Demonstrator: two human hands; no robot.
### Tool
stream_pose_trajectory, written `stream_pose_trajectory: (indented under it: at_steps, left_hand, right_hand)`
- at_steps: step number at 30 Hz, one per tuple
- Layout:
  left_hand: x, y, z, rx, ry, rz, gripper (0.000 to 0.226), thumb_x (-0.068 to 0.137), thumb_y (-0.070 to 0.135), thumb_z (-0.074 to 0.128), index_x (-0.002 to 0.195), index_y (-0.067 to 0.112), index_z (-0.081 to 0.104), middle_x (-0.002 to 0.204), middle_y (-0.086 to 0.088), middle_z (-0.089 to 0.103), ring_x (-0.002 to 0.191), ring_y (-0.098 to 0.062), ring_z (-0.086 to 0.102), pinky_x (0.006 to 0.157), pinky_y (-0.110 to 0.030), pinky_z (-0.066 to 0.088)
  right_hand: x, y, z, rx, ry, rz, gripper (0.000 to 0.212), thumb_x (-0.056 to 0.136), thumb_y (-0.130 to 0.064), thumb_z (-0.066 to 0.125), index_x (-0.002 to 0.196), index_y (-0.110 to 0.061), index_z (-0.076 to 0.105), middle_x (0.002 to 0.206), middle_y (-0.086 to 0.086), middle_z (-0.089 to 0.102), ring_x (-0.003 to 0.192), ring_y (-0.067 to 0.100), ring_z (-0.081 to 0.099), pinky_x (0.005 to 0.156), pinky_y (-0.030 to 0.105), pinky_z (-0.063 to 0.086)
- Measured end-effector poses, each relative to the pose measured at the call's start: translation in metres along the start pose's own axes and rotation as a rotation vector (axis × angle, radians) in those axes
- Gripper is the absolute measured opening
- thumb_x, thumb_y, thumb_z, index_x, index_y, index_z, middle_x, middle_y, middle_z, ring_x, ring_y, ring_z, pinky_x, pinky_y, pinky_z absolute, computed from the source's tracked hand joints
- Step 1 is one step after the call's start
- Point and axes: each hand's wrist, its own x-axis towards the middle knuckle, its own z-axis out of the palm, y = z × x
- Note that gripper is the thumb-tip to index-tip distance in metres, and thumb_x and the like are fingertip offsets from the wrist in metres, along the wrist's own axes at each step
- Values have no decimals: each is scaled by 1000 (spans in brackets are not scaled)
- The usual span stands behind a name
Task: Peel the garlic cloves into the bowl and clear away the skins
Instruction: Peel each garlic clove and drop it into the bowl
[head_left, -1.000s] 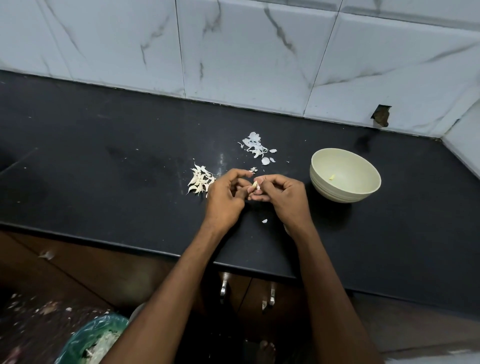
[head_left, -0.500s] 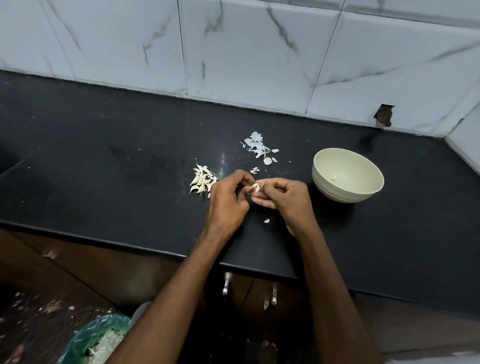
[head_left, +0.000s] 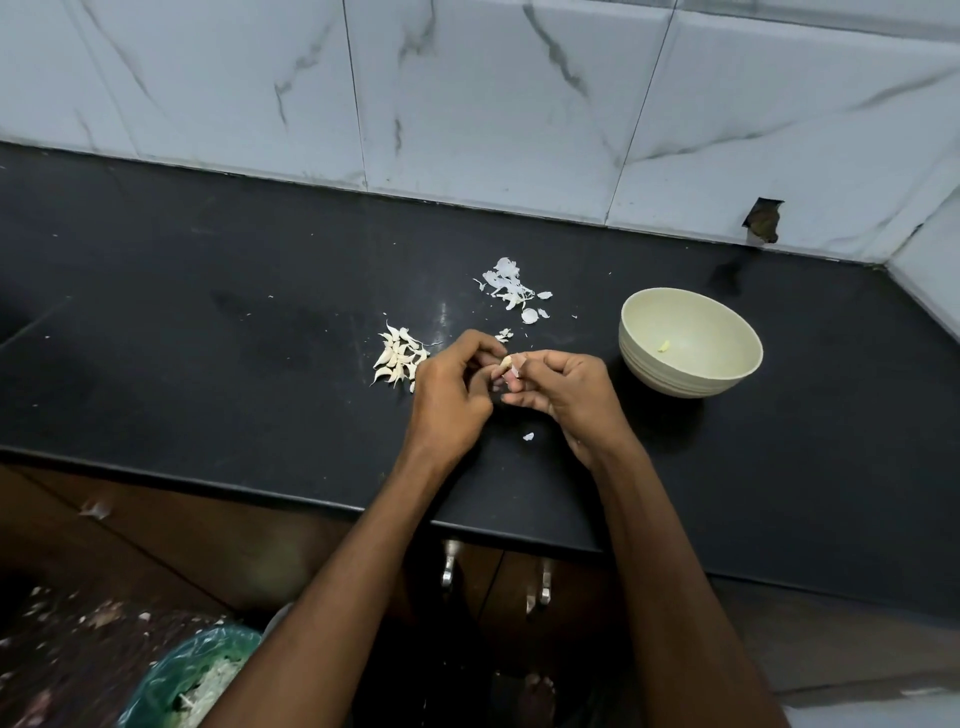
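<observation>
both hands (head_left: 519, 395) curled, fingertips together

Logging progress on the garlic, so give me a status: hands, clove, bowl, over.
Left hand and right hand both pinch one garlic clove, mid-peel. Bowl holds one peeled clove. Unpeeled pile and skins on counter; nothing blocking.

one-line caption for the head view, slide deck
Both hands, left hand and right hand, peel a garlic clove beside the bowl.
</observation>
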Motion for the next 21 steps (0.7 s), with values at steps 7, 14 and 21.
stream_pose_trajectory:
  at_steps: [7,14,21]
  left_hand:
    - [4,-3,-2,-291,-32,-197,31,93,-12,64,109,11,78,101,-7,78,95,-21,74,91,-33,59]
    - [6,-3,-4,-462,-21,-312,11,94,-9,66,98,1,69,79,-13,75,69,-20,72,73,-32,63]
    - [9,-7,-6,-603,22,-400,8,98,-6,62,96,-3,69,85,-18,73,73,-18,72,72,-25,60]
  right_hand:
    - [0,1,4,-85,32,-45,15,100,-1,62,98,6,75,87,22,75,71,14,67,62,22,57]
    - [-4,-1,10,-183,107,-141,17,96,7,62,93,-3,75,68,0,73,60,5,64,57,20,56]
    - [-2,0,10,-202,130,-134,19,95,5,63,90,-7,76,67,1,71,60,8,61,57,22,56]
